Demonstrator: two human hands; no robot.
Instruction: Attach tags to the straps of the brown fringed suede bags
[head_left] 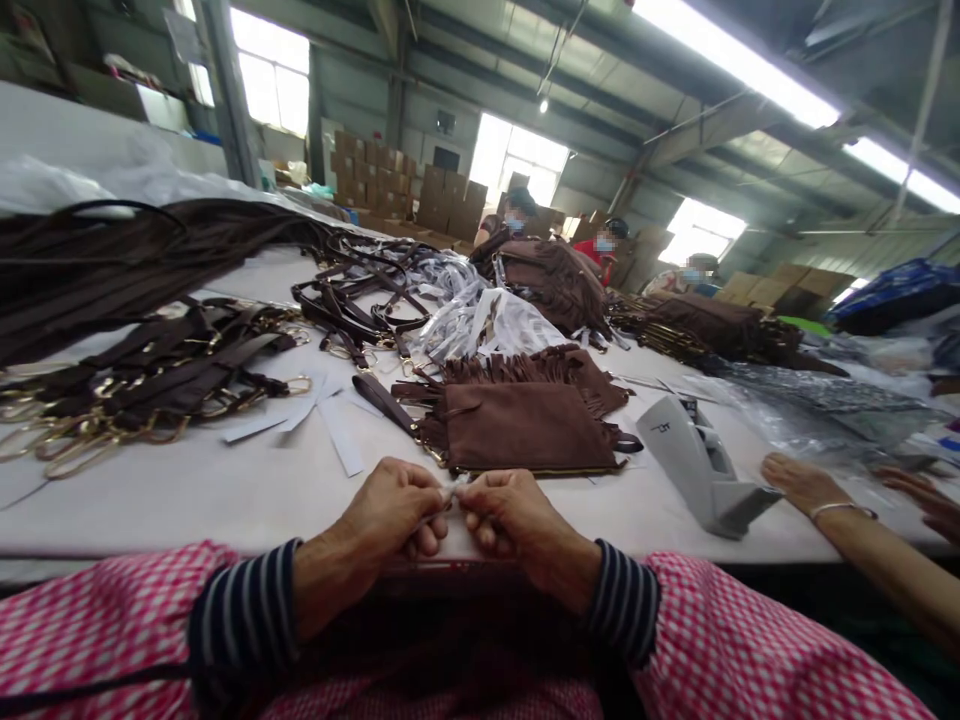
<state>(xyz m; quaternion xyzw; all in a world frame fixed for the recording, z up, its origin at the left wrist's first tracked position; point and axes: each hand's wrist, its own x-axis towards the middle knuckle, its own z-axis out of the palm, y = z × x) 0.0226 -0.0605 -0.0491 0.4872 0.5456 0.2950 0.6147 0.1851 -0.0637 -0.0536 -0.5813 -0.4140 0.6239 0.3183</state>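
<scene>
My left hand (394,508) and my right hand (510,512) meet at the table's near edge, fingers pinched. Between them they hold a small crumpled whitish piece (455,487), mostly covered by the fingertips; its kind cannot be made out. Just beyond lies a brown fringed bag (525,425), flat, with a gold zipper along its near side. A dark wrist strap (384,402) extends from its left end. Behind it is more brown fringe (517,368).
Dark straps with gold clasps (165,380) and white paper strips (341,435) lie left. Clear wrapping (495,315) and stacked brown bags (555,275) sit behind. A grey tape dispenser (694,465) stands right, near a co-worker's hand (806,485). Several people work across the table.
</scene>
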